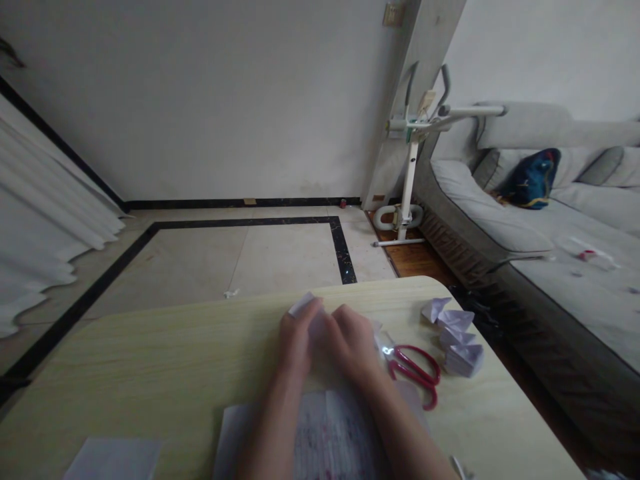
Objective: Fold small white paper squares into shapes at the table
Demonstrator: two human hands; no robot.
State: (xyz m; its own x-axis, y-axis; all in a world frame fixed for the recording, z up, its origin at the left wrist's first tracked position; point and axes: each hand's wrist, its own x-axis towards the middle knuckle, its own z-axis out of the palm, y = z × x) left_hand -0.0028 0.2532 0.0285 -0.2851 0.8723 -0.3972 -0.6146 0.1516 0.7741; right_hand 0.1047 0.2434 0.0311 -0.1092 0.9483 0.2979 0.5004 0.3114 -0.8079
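Note:
A small piece of white paper is held between my two hands over the far part of the table. My left hand is closed on its left side, with one corner showing above the fingers. On the other side my right hand grips the paper with thumb and bent fingers. Red-handled scissors lie just right of my right hand, their blades partly hidden. Several folded paper pieces stand in a row near the table's right edge. Under my forearms lies a written-on sheet.
The pale wooden table has a blank white sheet at its front left. Beyond the right edge stand a grey sofa and a white exercise machine. A white curtain hangs at the left.

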